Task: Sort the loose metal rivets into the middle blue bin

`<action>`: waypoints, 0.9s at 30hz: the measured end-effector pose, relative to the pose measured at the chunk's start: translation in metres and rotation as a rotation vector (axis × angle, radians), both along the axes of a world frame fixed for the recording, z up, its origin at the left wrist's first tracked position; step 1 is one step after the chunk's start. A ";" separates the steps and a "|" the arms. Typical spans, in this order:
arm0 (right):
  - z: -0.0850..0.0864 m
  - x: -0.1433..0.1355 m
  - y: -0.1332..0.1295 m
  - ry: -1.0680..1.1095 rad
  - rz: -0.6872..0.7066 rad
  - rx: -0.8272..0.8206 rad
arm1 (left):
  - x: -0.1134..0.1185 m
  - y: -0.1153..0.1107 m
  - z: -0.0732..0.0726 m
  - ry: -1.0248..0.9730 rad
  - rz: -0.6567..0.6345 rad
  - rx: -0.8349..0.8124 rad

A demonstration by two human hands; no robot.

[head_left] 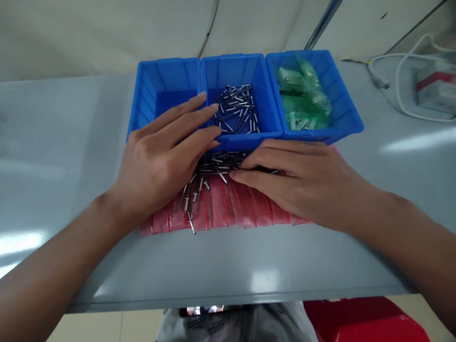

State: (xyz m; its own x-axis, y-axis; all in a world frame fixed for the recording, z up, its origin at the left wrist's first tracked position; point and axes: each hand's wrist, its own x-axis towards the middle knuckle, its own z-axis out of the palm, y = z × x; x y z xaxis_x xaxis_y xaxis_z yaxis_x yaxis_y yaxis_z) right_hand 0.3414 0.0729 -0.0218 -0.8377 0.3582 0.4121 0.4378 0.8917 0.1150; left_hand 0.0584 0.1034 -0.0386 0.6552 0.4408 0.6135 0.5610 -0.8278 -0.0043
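A heap of silvery blind rivets [221,162] lies between my hands, on a row of pink plastic bags [215,208] at the foot of the blue bins. My left hand [160,157] is open, its fingers stretched over the front rims of the left and middle bins; its thumb side is at the heap's left. My right hand [298,174] rests flat over the heap's right side, fingers extended, thumb and fingertips at the rivets. Its fingers partly hide the rivets there. Several loose rivets [190,215] have spread over the bags below my left hand.
More rivets [239,107] lie in the middle blue bin [232,66]. The left bin [170,73] is partly behind my left hand. Green plastic packets [304,92] fill the right bin [345,116]. A white cable [400,96] and a box [444,88] sit at the right of the grey table [235,274].
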 end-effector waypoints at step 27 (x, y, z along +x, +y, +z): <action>0.019 -0.010 -0.016 0.783 -0.261 -0.413 | 0.005 -0.011 0.017 -0.073 -0.036 0.113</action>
